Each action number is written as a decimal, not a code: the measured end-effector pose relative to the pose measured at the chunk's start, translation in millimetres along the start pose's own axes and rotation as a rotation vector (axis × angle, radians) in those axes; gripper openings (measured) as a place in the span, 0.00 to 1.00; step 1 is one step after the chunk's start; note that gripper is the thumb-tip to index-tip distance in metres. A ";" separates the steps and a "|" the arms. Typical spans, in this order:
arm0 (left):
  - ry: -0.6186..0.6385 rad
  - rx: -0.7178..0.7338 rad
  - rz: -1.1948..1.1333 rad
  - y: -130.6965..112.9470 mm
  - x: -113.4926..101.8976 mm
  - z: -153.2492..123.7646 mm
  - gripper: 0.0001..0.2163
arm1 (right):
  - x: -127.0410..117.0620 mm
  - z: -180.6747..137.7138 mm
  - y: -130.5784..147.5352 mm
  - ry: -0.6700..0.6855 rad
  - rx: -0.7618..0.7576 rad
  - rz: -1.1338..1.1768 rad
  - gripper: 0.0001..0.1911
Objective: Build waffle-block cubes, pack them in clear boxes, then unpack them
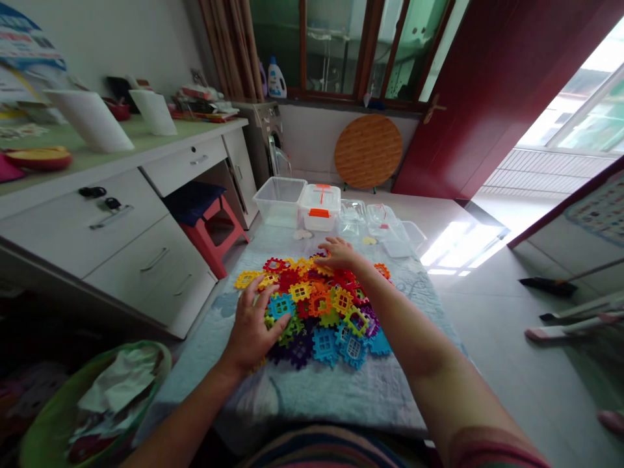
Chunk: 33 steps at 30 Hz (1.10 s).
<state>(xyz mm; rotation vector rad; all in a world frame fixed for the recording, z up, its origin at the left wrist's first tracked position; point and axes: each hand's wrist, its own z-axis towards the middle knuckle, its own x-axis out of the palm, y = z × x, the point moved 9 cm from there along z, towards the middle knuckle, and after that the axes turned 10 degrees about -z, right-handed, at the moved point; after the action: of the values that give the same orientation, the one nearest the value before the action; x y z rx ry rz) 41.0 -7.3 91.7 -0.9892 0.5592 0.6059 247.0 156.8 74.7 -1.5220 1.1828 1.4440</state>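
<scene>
A heap of plastic interlocking building tiles (320,303) with window-like cutouts lies on the cloth-covered table. Its pieces are red, yellow, orange, green, blue and purple. My left hand (252,330) rests at the heap's left side, fingers spread around a blue tile (281,305); whether it bears any weight I cannot tell. My right hand (338,254) reaches over the far edge of the heap, fingers apart and stretched to the left above yellow tiles (299,263). What lies under its palm is hidden. Along the near side are more blue tiles (351,348).
At the table's far end stand an open clear bin (280,188), a lidded box with orange latches (320,218) and smaller clear containers (351,218). A red stool (214,224) and a green basket of cloths (160,364) flank the table's left. A white cabinet (127,234) stands beyond.
</scene>
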 end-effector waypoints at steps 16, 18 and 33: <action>0.054 -0.213 0.063 93.0 14.7 54.5 0.26 | -1.4 -77.3 -17.0 -0.029 -0.157 0.203 0.14; 0.116 -0.233 0.049 99.6 19.9 61.8 0.26 | -7.7 -78.7 -15.4 -0.002 -0.216 0.342 0.12; -0.037 -0.208 -0.342 101.1 1.9 66.4 0.21 | -17.7 -126.7 -190.1 -0.506 0.783 0.159 0.27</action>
<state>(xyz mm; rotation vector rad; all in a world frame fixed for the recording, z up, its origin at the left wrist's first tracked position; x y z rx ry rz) -17.3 93.8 59.9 -1.2359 0.2870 0.3795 469.0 102.1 89.8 -0.5046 1.3326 1.1463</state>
